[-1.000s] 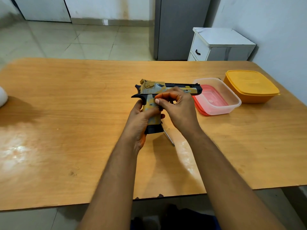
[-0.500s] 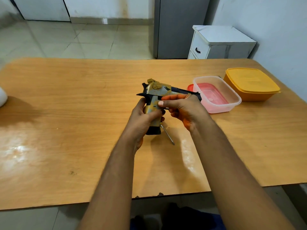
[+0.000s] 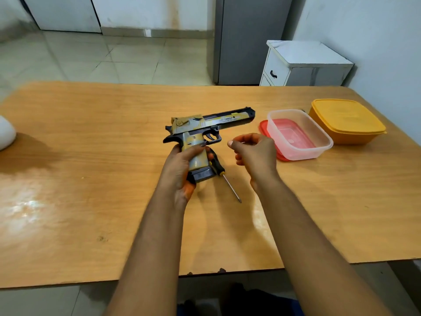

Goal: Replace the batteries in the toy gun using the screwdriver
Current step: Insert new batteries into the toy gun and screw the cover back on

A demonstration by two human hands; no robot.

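Observation:
The toy gun [image 3: 205, 125], yellow camouflage with a black slide, is held upright above the wooden table [image 3: 91, 156], barrel pointing right. My left hand [image 3: 180, 169] is wrapped around its grip from the left. My right hand [image 3: 255, 153] hovers just right of the trigger, apart from the gun, with thumb and fingertips pinched together. Nothing can be made out between them. The screwdriver [image 3: 231, 189] lies on the table just under and to the right of the gun's grip, its black and yellow handle partly hidden behind the grip and its tip towards me.
A clear plastic container [image 3: 325, 145] stands on a red lid [image 3: 264, 130] right of my right hand. A lidded orange container [image 3: 346, 122] sits behind it. A white object [image 3: 5, 133] lies at the table's left edge. A white cabinet [image 3: 303, 65] stands beyond the table.
My right hand has let go of the gun's grip and drawn back to the right with pinched fingers. The gun's barrel and the screwdriver handle are now uncovered.

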